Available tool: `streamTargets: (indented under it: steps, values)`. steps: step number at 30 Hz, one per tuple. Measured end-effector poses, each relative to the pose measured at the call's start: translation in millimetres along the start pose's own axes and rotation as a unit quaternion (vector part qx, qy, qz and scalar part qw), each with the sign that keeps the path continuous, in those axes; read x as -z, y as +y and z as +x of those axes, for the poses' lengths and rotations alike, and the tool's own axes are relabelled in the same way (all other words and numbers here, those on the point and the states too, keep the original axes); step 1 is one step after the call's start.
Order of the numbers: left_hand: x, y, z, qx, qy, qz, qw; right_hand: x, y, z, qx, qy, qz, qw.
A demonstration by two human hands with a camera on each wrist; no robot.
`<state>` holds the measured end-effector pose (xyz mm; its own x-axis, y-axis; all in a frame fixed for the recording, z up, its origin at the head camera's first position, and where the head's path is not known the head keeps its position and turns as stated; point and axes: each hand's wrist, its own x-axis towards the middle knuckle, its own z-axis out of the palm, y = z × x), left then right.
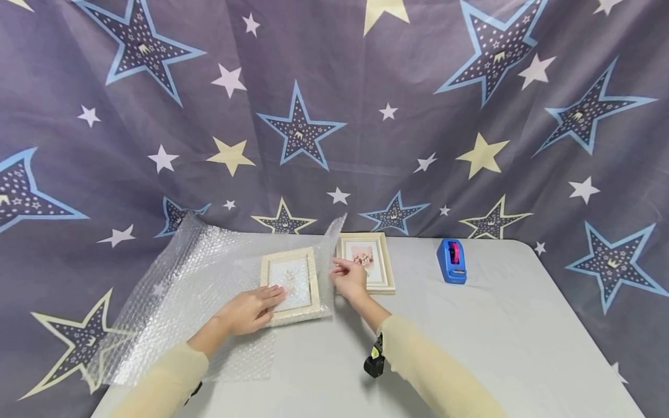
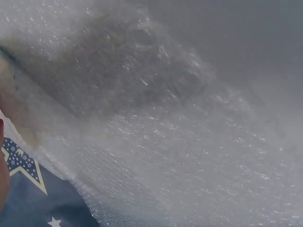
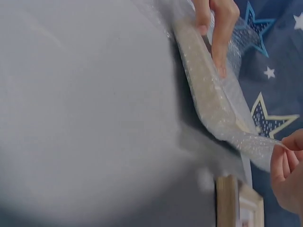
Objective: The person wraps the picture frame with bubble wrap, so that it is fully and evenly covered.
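Note:
A cream picture frame (image 1: 316,285) with a pale plant print lies on a sheet of bubble wrap (image 1: 193,290), and part of the sheet folds over it. My left hand (image 1: 250,310) rests on the frame's lower left, fingers fairly straight; in the right wrist view, fingertips of that left hand (image 3: 220,38) press down on it. At the frame's right side my right hand (image 1: 351,280) pinches the raised edge of the wrap. The right wrist view shows thumb and fingers of the right hand (image 3: 288,175) gripping the wrap's end (image 3: 258,146). Bubble wrap (image 2: 189,156) fills most of the left wrist view.
Just behind my right hand lies a second cream frame (image 1: 389,273) with a pink floral picture. A blue tape dispenser (image 1: 452,261) stands farther right on the white table (image 1: 502,348). A star-patterned curtain (image 1: 355,145) hangs along the table's back edge.

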<state>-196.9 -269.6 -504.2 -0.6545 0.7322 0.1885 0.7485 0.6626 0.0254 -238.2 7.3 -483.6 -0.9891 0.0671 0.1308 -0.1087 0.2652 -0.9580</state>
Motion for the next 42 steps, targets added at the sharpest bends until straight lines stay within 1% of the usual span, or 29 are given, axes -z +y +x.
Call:
streamTargets:
  steps: [2,4,7,10,14,17,20,24,27,28,30,32,34,35,36,39,41,42]
  values:
    - [1.5,-0.9,-0.3,-0.002,-0.003,0.0,1.0,-5.6,-3.3,-1.4,0.046,-0.012,-0.018,0.9987]
    - [1.5,-1.6,-0.1,-0.004,-0.007,0.002,1.0,-12.5,-4.1,-3.6,0.097,-0.027,-0.046,0.9938]
    - [0.0,-1.2,0.4,-0.007,-0.013,0.003,0.9999,-24.4,-0.5,-7.4,0.166,-0.053,-0.088,0.9806]
    - [-2.6,-0.3,-0.1,-0.008,-0.017,0.002,0.9998,-34.8,4.1,-10.7,0.206,-0.083,-0.123,0.9673]
    - [-4.0,1.8,-0.8,-0.005,-0.022,-0.008,0.9997,-41.3,5.6,-11.8,0.209,-0.12,-0.152,0.9586]
    - [-3.0,1.9,0.1,-0.004,-0.016,-0.012,0.9998,-42.3,4.1,-10.7,0.218,-0.141,-0.183,0.9481]
    - [-1.6,0.7,2.3,-0.005,-0.015,-0.013,0.9998,-43.0,2.0,-9.0,0.23,-0.162,-0.22,0.934]
    - [-3.0,-0.8,3.9,-0.012,-0.018,-0.012,0.9997,-44.9,0.1,-7.7,0.24,-0.184,-0.274,0.9128]
    - [-5.6,-0.5,1.8,-0.015,-0.008,-0.009,0.9998,-47.6,0.8,-8.2,0.256,-0.196,-0.301,0.8975]
    - [-6.1,0.1,1.6,-0.017,-0.001,-0.005,0.9998,-47.2,0.3,-8.5,0.258,-0.2,-0.301,0.8962]
    - [-7.0,1.3,0.6,-0.018,0.012,0.004,0.9998,-47.3,1.8,-8.7,0.263,-0.203,-0.294,0.8964]
    - [-8.1,2.1,-0.4,-0.019,0.023,0.014,0.9995,-47.3,4.2,-8.4,0.264,-0.206,-0.276,0.9011]
    - [-8.6,3.0,-0.8,-0.019,0.031,0.021,0.9991,-48.0,9.4,-6.3,0.271,-0.203,-0.257,0.9051]
    - [-8.9,3.3,-0.6,-0.019,0.035,0.023,0.999,-48.5,11.8,-5.2,0.273,-0.203,-0.255,0.9053]
    - [-8.9,3.4,0.0,-0.02,0.038,0.025,0.9988,-51.7,22.1,-0.6,0.287,-0.198,-0.251,0.903]
    - [-8.0,3.7,3.0,-0.019,0.045,0.018,0.9986,-52.2,26.3,1.5,0.273,-0.214,-0.256,0.9024]
    - [-7.4,3.8,5.7,-0.014,0.047,0.012,0.9987,-51.5,24.7,0.6,0.252,-0.233,-0.264,0.9017]
    - [-7.0,4.0,7.5,-0.008,0.048,0.008,0.9988,-51.1,23.9,-0.2,0.247,-0.239,-0.269,0.8997]
